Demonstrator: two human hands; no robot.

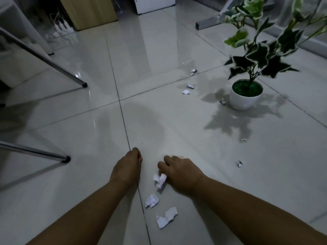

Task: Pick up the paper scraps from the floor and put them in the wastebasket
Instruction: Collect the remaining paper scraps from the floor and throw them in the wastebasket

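Head view, both arms reaching fwd over a glossy tiled floor (92, 131). R hand (178, 171) sits knuckles-up, fingers curled down, pinching a crumpled scrap (160, 180) at its thumb side; the paper pokes out below the fingertips, touching or just above the tile (cannot tell which). L hand (128, 167) lies just left of that grip, fingers drawn together and curled at the tips, holding nothing visible. Nearer the body than the grip: a second wad (151, 200), then a flatter torn piece (167, 217). Right of the grip, well apart: one small bit (239, 163) and a tiny fleck (244, 139). Far beyond the grip, right: three scraps (190, 86) strung along the tile, plus one (222, 101) touching or just beside a white pot (245, 101) w/ a variegated plant (260, 50). Left of the grip: two chrome legs (53, 64). Wastebasket not in frame.
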